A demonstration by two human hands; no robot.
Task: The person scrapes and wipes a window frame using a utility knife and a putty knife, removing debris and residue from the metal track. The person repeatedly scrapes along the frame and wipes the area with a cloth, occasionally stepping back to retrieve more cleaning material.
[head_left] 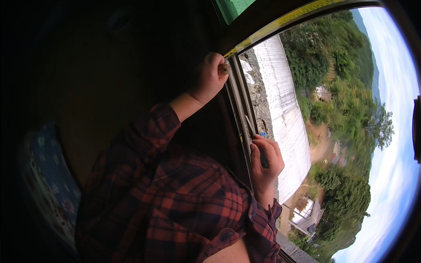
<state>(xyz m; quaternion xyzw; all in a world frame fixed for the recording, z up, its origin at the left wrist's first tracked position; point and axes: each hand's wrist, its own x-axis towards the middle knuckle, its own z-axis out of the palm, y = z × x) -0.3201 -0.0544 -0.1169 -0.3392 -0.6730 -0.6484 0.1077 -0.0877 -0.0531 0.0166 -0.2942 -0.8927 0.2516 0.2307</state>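
Observation:
My left hand (pixel 215 72) is closed around what looks like a wooden handle (pixel 224 69), its round end showing, at the corner of the dark window frame (pixel 241 98). The rest of that tool is hidden by the fist. Lower in the view, my right hand (pixel 266 161) rests over the same frame, thumb and index finger brought close together. At its fingertips is the end of a thin pale strip (pixel 250 125), which lies slantwise along the frame's track. A yellow printed tape (pixel 279 24) runs along the adjoining side of the frame.
The room side is very dark, with a blue patterned cloth (pixel 54 171) at the lower left. Beyond the window are a rough masonry ledge (pixel 260 95) bearing a small blue piece (pixel 263 134), a pale corrugated roof (pixel 283 111), trees and a valley. A green pane (pixel 235 10) shows at the top.

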